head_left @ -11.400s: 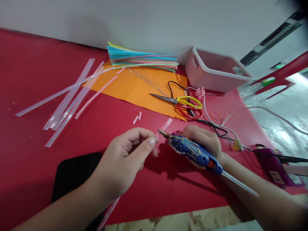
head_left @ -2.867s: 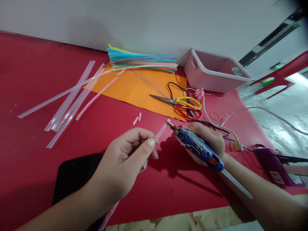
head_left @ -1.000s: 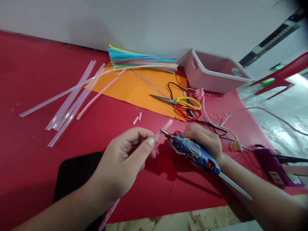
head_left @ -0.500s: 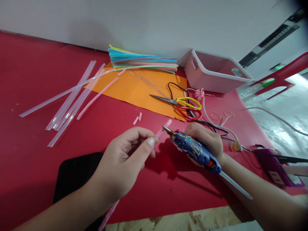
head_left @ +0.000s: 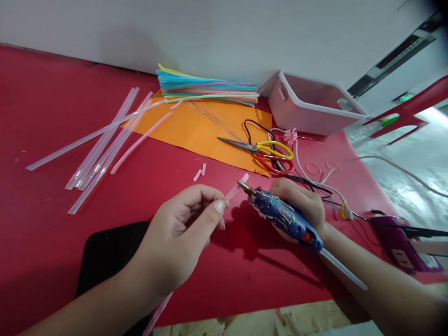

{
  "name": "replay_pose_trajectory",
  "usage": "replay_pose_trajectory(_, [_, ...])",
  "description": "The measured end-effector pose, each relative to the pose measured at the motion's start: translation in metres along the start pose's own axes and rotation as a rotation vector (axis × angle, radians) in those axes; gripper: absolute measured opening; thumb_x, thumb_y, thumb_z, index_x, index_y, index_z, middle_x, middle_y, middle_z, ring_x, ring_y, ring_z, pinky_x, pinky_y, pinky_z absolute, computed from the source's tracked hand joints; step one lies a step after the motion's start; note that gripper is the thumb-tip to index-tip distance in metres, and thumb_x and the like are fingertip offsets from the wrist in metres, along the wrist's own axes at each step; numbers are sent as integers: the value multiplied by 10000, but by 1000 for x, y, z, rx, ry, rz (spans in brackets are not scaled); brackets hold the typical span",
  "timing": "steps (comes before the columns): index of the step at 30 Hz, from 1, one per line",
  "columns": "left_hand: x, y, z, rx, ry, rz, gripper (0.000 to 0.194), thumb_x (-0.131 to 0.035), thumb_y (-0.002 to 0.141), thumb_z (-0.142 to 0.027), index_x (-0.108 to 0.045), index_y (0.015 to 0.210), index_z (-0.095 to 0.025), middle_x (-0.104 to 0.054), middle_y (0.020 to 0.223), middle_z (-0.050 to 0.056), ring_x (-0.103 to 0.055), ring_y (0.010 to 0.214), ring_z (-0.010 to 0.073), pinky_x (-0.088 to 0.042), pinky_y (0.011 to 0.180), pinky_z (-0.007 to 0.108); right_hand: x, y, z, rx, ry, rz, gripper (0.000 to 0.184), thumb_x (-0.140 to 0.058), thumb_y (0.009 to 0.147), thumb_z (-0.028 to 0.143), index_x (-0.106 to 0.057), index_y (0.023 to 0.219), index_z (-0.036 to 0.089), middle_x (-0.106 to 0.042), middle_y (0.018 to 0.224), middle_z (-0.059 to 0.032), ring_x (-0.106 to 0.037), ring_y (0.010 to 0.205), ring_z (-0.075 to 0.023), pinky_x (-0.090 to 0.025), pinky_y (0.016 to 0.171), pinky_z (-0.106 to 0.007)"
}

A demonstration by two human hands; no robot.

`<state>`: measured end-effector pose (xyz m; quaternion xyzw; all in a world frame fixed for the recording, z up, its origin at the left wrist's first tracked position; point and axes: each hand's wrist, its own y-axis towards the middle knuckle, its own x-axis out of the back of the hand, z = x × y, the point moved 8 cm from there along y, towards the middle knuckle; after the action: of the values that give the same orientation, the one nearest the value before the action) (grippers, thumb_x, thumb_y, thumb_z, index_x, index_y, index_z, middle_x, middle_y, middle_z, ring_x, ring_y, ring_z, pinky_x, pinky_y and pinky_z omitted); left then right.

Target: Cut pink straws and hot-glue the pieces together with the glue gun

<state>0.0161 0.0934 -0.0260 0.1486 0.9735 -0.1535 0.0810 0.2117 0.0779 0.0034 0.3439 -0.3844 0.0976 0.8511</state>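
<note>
My left hand (head_left: 191, 231) pinches a thin pink translucent strip (head_left: 232, 192) between thumb and fingers. One end of the strip sticks out toward the upper right, and a pink length also shows below the wrist. In my right hand (head_left: 303, 205) is a blue hot glue gun (head_left: 280, 212), smeared with dried glue, its metal nozzle over the strip near its far end. A clear glue stick (head_left: 345, 269) juts from the gun's back. Two short pink pieces (head_left: 200, 172) lie on the red table beyond my left hand. Whether the nozzle touches the strip I cannot tell.
Glue sticks (head_left: 108, 135) lie at left, and pipe cleaners (head_left: 206, 86) sit at the back on orange paper (head_left: 196, 128). Scissors (head_left: 252, 147), a pink bin (head_left: 311, 109), cords and a purple power block (head_left: 402, 242) are at right. A black phone (head_left: 108, 256) lies under my left forearm.
Over the last second the glue gun's nozzle has moved slightly up and right along the strip, toward its far end. My left hand has stayed nearly still, holding the strip throughout.
</note>
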Motion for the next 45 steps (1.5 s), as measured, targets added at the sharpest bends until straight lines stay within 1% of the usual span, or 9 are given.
replay_pose_trajectory(6, [-1, 1, 0, 0, -2, 7, 95, -633, 878, -242, -648, 792, -202, -588, 606, -48, -403, 444, 44, -302, 427, 190, 0, -2, -1, 7, 3, 3, 117, -626, 857, 221, -579, 963, 205, -583, 738, -40, -548, 663, -191, -440, 600, -330])
replay_pose_trajectory(13, [-1, 0, 0, 12, 1, 22, 114, -624, 896, -269, -642, 807, -199, -578, 613, -50, -395, 452, 42, -311, 434, 176, 1, -3, -3, -35, -22, -3, 100, -623, 875, 261, -582, 962, 234, -591, 737, -56, -557, 653, -209, -450, 572, -348])
replay_pose_trajectory(18, [-2, 1, 2, 20, -15, 27, 122, -630, 896, -290, -638, 818, -197, -568, 610, -52, -390, 452, 44, -300, 420, 162, 2, -3, -4, -38, -27, -8, 113, -632, 866, 267, -581, 956, 224, -586, 743, -46, -545, 635, -189, -438, 556, -331])
replay_pose_trajectory(24, [-2, 0, 5, 20, -20, 24, 135, -625, 902, -297, -636, 808, -199, -561, 601, -55, -384, 445, 40, -295, 411, 151, 4, -3, -5, -36, -28, -27, 225, -617, 877, 432, -568, 949, 225, -579, 733, -47, -537, 633, -194, -415, 541, -327])
replay_pose_trajectory(27, [-2, 0, 5, 22, -27, 32, 126, -626, 902, -299, -636, 817, -206, -567, 609, -59, -386, 439, 36, -296, 408, 146, 4, -3, -6, -52, -29, -29, 246, -605, 880, 463, -565, 953, 231, -594, 744, -52, -542, 631, -196, -418, 546, -332])
replay_pose_trajectory(33, [-1, 0, 6, 36, -19, 23, 134, -625, 903, -307, -637, 813, -209, -559, 609, -61, -407, 442, 38, -301, 401, 138, 7, 0, -5, -116, -64, -63, 132, -648, 851, 321, -565, 917, 242, -600, 715, -45, -546, 589, -188, -426, 520, -323])
replay_pose_trajectory(38, [-1, 1, 7, 36, -54, 21, 138, -626, 905, -305, -630, 808, -207, -561, 611, -60, -388, 444, 37, -298, 402, 136, 14, -1, 2, -61, -41, -151, 67, -610, 863, 206, -578, 907, 246, -583, 720, -28, -546, 593, -172, -441, 525, -309])
replay_pose_trajectory(42, [-2, 1, 7, 37, -75, 39, 120, -625, 907, -292, -637, 824, -205, -575, 612, -57, -394, 453, 35, -318, 418, 131, 3, -1, 5, 15, 53, -28, 30, -575, 912, 238, -591, 936, 232, -574, 730, -47, -559, 655, -195, -459, 588, -344])
replay_pose_trajectory(45, [-4, 1, 6, 35, -90, 63, 102, -623, 910, -285, -648, 849, -208, -585, 623, -58, -393, 447, 28, -313, 420, 127, -5, 0, 5, 54, 99, 42, 99, -544, 937, 284, -608, 968, 216, -598, 754, -62, -561, 678, -206, -460, 628, -368])
